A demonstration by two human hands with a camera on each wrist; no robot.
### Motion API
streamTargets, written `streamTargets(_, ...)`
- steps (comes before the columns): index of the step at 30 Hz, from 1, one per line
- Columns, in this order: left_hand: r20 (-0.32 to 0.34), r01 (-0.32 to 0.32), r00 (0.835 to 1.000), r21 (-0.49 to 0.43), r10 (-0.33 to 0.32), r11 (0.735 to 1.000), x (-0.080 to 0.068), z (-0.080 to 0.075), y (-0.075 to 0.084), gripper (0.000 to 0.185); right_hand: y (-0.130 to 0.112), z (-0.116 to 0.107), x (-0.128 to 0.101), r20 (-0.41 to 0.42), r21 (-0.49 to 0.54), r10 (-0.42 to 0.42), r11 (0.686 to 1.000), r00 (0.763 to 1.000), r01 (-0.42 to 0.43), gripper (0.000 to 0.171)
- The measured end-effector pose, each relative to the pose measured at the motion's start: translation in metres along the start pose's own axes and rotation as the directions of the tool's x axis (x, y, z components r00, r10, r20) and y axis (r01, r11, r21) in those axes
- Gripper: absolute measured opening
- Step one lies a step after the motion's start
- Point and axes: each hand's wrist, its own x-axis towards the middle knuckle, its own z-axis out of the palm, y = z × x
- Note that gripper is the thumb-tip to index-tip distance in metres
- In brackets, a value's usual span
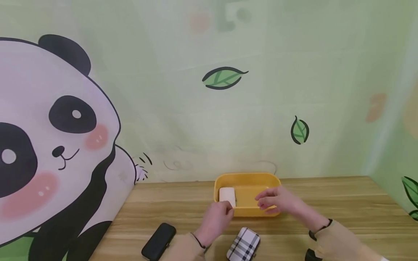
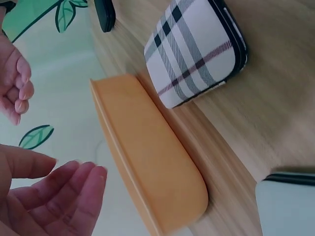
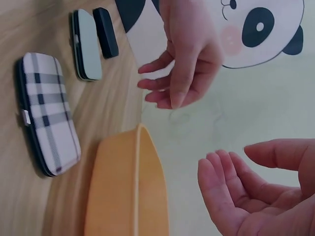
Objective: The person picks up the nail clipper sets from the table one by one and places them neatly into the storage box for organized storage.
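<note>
Both hands hover at a yellow plastic tub (image 1: pixel 248 212). My left hand (image 1: pixel 217 217) is over its left front rim, fingers and thumb apart with nothing between them. Over the tub's right side hangs my right hand (image 1: pixel 275 199), fingers loosely bent and holding nothing. Inside the tub, at its left end, is a small whitish case (image 1: pixel 226 195), partly hidden by the left hand. In front of the tub lies a plaid clasp case (image 1: pixel 244 243), white with dark bands.
A black case (image 1: pixel 159 241) lies at the left on the wooden table (image 1: pixel 183 195). The right wrist view shows a pale green case (image 3: pixel 87 44) beside it. Dark objects (image 1: pixel 311 255) lie by the right sleeve. A panda-printed backdrop (image 1: pixel 183 127) rises behind the table.
</note>
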Motion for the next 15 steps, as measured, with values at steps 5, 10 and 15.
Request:
streamTargets(5, 0.056, 0.001, 0.998, 0.030, -0.002, 1.000, -0.007, 0.003, 0.001, 0.022, 0.011, 0.009, -0.009, 0.101, 0.031, -0.005, 1.000, 0.995, 0.002, 0.025)
streamTargets(10, 0.127, 0.014, 0.992, 0.034, -0.018, 0.999, -0.012, 0.005, 0.000, 0.036, 0.023, 0.016, -0.015, 0.176, 0.028, 0.020, 0.999, 0.984, -0.025, 0.023)
streamTargets(15, 0.165, 0.005, 0.986, 0.070, -0.016, 0.998, -0.013, 0.007, -0.001, 0.031, 0.033, 0.018, -0.018, 0.262, 0.004, 0.071, 0.997, 0.962, -0.074, 0.023)
